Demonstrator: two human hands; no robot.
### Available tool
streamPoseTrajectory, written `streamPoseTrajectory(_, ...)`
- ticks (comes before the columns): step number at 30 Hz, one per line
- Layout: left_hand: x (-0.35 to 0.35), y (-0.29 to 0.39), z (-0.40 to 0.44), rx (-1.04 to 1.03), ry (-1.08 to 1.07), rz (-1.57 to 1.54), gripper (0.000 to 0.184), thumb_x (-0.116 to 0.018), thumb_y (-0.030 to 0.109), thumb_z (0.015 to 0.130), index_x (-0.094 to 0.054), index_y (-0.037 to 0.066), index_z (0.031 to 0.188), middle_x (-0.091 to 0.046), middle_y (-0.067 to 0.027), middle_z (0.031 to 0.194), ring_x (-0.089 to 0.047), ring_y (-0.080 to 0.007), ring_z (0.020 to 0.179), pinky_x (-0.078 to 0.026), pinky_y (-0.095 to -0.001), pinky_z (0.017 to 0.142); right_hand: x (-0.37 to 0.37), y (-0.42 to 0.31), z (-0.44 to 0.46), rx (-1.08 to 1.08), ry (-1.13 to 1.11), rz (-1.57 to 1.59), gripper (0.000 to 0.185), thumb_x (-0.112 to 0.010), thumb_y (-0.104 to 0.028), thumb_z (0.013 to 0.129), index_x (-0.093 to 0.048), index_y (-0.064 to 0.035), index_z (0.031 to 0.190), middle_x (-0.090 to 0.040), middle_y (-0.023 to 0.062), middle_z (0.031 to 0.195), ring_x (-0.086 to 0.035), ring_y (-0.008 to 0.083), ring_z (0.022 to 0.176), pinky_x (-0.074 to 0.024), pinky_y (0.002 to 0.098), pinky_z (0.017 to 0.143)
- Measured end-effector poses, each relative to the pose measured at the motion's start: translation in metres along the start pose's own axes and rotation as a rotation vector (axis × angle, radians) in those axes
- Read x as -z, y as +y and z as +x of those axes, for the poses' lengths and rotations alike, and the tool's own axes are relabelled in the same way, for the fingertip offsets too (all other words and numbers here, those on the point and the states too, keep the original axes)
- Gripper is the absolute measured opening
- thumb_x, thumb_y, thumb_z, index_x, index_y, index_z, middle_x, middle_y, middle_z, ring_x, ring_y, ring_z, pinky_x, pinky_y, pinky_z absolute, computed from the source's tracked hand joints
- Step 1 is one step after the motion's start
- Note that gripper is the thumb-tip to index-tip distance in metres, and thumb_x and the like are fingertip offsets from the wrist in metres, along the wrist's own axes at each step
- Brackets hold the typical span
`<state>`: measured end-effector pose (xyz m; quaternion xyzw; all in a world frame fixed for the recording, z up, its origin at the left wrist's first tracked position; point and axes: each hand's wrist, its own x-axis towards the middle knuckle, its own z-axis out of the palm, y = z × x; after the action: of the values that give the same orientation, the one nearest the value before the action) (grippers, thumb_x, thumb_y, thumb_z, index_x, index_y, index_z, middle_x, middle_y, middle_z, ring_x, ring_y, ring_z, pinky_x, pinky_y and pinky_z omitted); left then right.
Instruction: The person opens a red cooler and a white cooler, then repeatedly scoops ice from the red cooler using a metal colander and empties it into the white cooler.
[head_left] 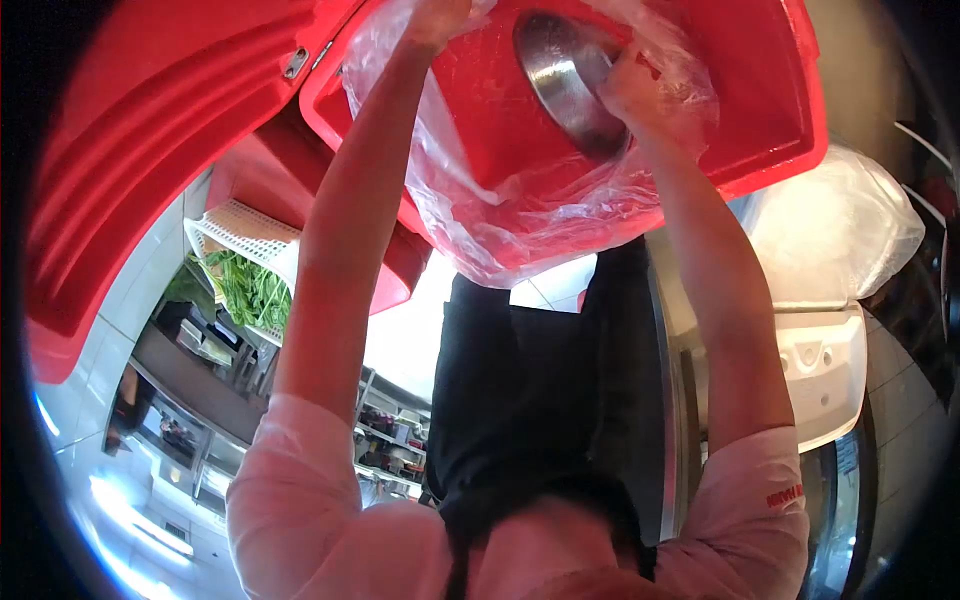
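A large red bin [812,110] with thick walls stands in front of me, and a clear plastic bag [480,245] hangs open inside it and over its near edge. My left hand [438,22] is closed on the bag at the upper left, partly cut off by the frame's top. A shiny metal bowl [565,85] is tilted on its side in the bag's opening. At its right rim my right hand [638,90] is closed on the bowl, with bag film around the wrist. The bowl's contents, if any, cannot be made out.
The bin's red lid [150,130] is swung open at the left on a metal hinge. Below it sits a white basket [245,225] of green leafy vegetables [255,290]. To the right, a bulging translucent bag [835,225] rests on a white plastic container [825,365]. Shelves [395,430] stand behind.
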<state>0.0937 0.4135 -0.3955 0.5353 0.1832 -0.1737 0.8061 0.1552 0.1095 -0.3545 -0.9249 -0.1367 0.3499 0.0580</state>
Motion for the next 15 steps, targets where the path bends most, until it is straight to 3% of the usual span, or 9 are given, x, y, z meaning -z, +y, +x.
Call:
streamPoseTrajectory(1, -0.029, 0.030, 0.001, -0.006, 0.049, -0.094, 0.039, -0.049, 0.027, 0.087, -0.049, 0.002, 0.117, -0.053, -0.0117, 0.111, -0.054, -0.0198, 0.097, -0.046, -0.0377, 0.082, 0.011, 0.003, 0.001, 0.043, 0.037, -0.047, 0.059, -0.057, -0.021, 0.073, -0.034, 0.0027, 0.121, -0.061, 0.0244, 0.092, -0.060, 0.0374, 0.088, -0.0443, 0.0438, 0.085)
streamPoseTrajectory(3, -0.104, 0.086, -0.036, -0.019, 0.375, -0.154, 0.044, -0.051, 0.034, 0.085, -0.048, 0.000, 0.113, -0.053, -0.0164, 0.109, -0.052, -0.0221, 0.095, -0.045, -0.0349, 0.078, 0.038, 0.001, -0.009, 0.047, 0.047, -0.026, 0.051, -0.060, -0.024, 0.070, -0.052, 0.0061, 0.110, -0.062, 0.0218, 0.092, -0.061, 0.0352, 0.088, -0.0475, 0.0404, 0.081)
streamPoseTrajectory(4, -0.126, 0.102, -0.043, -0.036, 0.437, -0.167, 0.048, -0.053, 0.038, 0.085, -0.047, -0.001, 0.112, -0.053, -0.0188, 0.108, -0.052, -0.0233, 0.095, -0.045, -0.0335, 0.076, 0.046, 0.002, -0.013, 0.043, 0.188, 0.009, 0.053, -0.058, -0.021, 0.071, -0.043, 0.0023, 0.116, -0.057, 0.0231, 0.101, -0.058, 0.0372, 0.092, -0.0466, 0.0421, 0.082)
streamPoseTrajectory(6, -0.125, 0.089, -0.041, -0.111, 0.297, -0.155, 0.048, -0.052, 0.033, 0.085, -0.044, 0.001, 0.120, -0.050, -0.0180, 0.118, -0.049, -0.0267, 0.106, -0.043, -0.0395, 0.085, 0.060, 0.014, -0.019, 0.026, 0.469, 0.069, 0.064, -0.056, -0.014, 0.073, -0.024, -0.0054, 0.128, -0.048, 0.0257, 0.117, -0.053, 0.0413, 0.099, -0.0449, 0.0455, 0.083)
streamPoseTrajectory(8, -0.103, 0.050, -0.049, -0.240, 0.083, 0.022, 0.043, -0.052, 0.025, 0.086, -0.047, 0.004, 0.123, -0.049, -0.0119, 0.123, -0.048, -0.0252, 0.111, -0.043, -0.0457, 0.088, 0.082, 0.016, -0.023, 0.070, 0.502, 0.127, 0.067, -0.056, -0.013, 0.072, -0.024, -0.0076, 0.131, -0.042, 0.0234, 0.124, -0.050, 0.0414, 0.103, -0.0446, 0.0465, 0.083)
streamPoseTrajectory(9, -0.101, 0.048, -0.049, -0.054, -0.055, -0.052, 0.054, -0.054, 0.035, 0.084, -0.042, 0.006, 0.127, -0.044, -0.0126, 0.129, -0.043, -0.0285, 0.118, -0.041, -0.0445, 0.090, 0.084, 0.019, -0.021, 0.103, 0.582, 0.149, 0.066, -0.056, -0.013, 0.072, -0.027, -0.0079, 0.131, -0.045, 0.0229, 0.121, -0.051, 0.0405, 0.101, -0.0448, 0.0458, 0.083)
streamPoseTrajectory(12, -0.123, 0.006, -0.009, 0.292, 0.152, 0.729, 0.057, -0.058, 0.042, 0.080, -0.047, 0.009, 0.125, -0.047, -0.0164, 0.126, -0.047, -0.0268, 0.114, -0.042, -0.0374, 0.090, 0.082, 0.029, -0.005, 0.109, 0.665, 0.090, 0.058, -0.046, -0.012, 0.078, -0.028, -0.0066, 0.133, -0.041, 0.0222, 0.126, -0.047, 0.0375, 0.108, -0.0377, 0.0471, 0.091)
streamPoseTrajectory(13, -0.122, -0.021, 0.025, -0.050, 0.283, 1.005, 0.043, -0.060, 0.028, 0.075, -0.056, 0.010, 0.113, -0.055, -0.0200, 0.113, -0.054, -0.0273, 0.105, -0.044, -0.0330, 0.084, 0.078, 0.030, 0.001, 0.100, 0.664, 0.052, 0.055, -0.041, -0.011, 0.082, -0.028, -0.0058, 0.135, -0.038, 0.0220, 0.130, -0.044, 0.0364, 0.112, -0.0340, 0.0481, 0.094)
streamPoseTrajectory(15, -0.128, -0.033, 0.061, -0.395, 0.427, 1.343, 0.057, -0.052, 0.032, 0.084, -0.035, -0.002, 0.126, -0.042, -0.0268, 0.123, -0.042, -0.0395, 0.111, -0.036, -0.0426, 0.093, 0.081, 0.024, 0.009, 0.112, 0.582, -0.163, 0.060, -0.042, -0.007, 0.080, -0.023, -0.0069, 0.136, -0.035, 0.0213, 0.132, -0.044, 0.0387, 0.112, -0.0353, 0.0464, 0.094)
